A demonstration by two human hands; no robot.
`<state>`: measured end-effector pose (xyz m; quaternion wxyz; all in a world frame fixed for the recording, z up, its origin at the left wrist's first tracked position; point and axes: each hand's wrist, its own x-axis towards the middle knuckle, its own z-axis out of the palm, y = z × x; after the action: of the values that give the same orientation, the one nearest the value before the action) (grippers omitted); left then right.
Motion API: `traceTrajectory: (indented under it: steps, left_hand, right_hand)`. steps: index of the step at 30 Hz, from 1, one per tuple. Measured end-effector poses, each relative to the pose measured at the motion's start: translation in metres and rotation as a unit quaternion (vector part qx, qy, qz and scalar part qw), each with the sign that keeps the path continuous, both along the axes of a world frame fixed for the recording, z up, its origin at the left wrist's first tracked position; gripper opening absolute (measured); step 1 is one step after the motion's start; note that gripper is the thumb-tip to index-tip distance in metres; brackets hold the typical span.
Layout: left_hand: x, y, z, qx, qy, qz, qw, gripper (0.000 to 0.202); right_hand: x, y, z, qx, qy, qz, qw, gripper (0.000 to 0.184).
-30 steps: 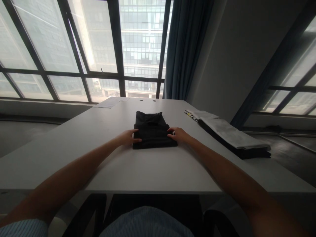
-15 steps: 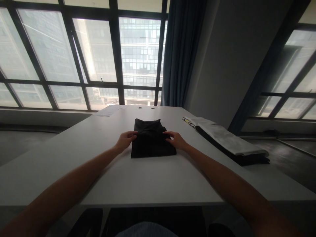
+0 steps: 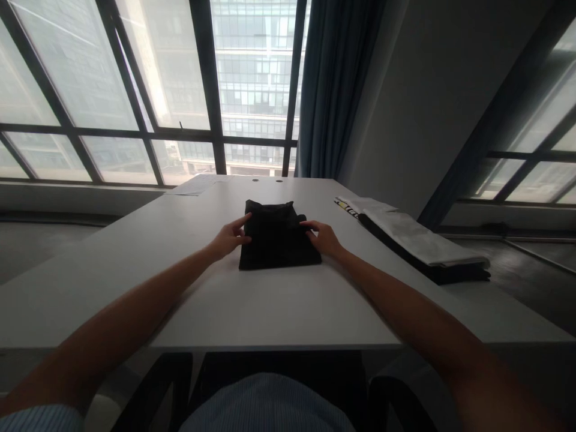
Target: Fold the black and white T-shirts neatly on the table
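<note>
A folded black garment (image 3: 281,243) lies on the white table in front of me, with its top edge a little uneven. At its left side is my left hand (image 3: 227,239), open. Its index finger and thumb are spread apart and touch the left edge of the cloth. My right hand (image 3: 324,239) is at the opposite side, its fingers closed on the right edge near a small bulge of fabric. The undersides of the folds are hidden.
On the right of the white table (image 3: 270,318) lies a stack of folded white and black cloth (image 3: 405,237) with a printed end. Sheets of paper (image 3: 193,185) lie at the far left. Beyond stand windows and a blue curtain (image 3: 335,90).
The view has tilted down slightly. My left index finger and thumb have spread apart along the garment's left edge. The top of the garment looks flatter, and my right hand stays at its edge.
</note>
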<state>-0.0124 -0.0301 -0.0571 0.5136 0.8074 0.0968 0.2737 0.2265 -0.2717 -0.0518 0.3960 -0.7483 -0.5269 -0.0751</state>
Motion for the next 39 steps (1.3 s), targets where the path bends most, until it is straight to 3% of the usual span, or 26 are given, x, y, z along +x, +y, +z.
traceTrajectory:
  steps: [3,6,8,10,13,16,23,29,35,39]
  left_hand:
    - [-0.001,0.004,-0.002,0.087,0.061,0.11,0.988,0.082]
    - [-0.002,0.0,-0.002,0.223,0.14,0.202,0.943,0.071]
    - [-0.003,-0.011,-0.001,0.286,0.141,0.184,0.93,0.062]
    - [-0.001,-0.027,0.0,0.332,0.119,0.124,0.928,0.059]
    - [0.001,-0.053,-0.001,0.365,0.139,0.028,0.92,0.064]
    - [0.002,-0.068,-0.004,0.371,0.205,-0.017,0.906,0.066]
    - [-0.004,-0.066,0.003,0.396,0.256,-0.061,0.88,0.065]
    - [-0.003,-0.07,0.006,0.431,0.269,-0.12,0.853,0.059]
    - [0.0,-0.068,0.006,0.424,0.285,-0.124,0.85,0.062]
    - [0.003,-0.057,0.004,0.411,0.316,-0.055,0.854,0.072]
  right_hand:
    - [-0.002,0.001,-0.001,-0.032,-0.009,-0.057,0.998,0.04]
    - [-0.005,0.001,-0.001,-0.11,-0.034,-0.112,0.987,0.039]
    - [-0.012,0.001,0.001,-0.116,-0.063,-0.122,0.984,0.036]
    - [-0.022,0.002,0.005,-0.103,-0.092,-0.105,0.985,0.036]
    - [-0.041,0.005,0.006,-0.106,-0.139,-0.023,0.984,0.038]
    - [-0.054,0.009,-0.001,-0.136,-0.176,0.056,0.973,0.043]
    - [-0.048,0.008,-0.01,-0.206,-0.171,0.065,0.961,0.05]
    - [-0.058,0.011,-0.008,-0.163,-0.206,0.096,0.96,0.047]
    - [-0.049,0.017,-0.016,-0.248,-0.144,0.094,0.953,0.058]
    - [-0.037,0.016,-0.016,-0.29,-0.124,0.072,0.946,0.064]
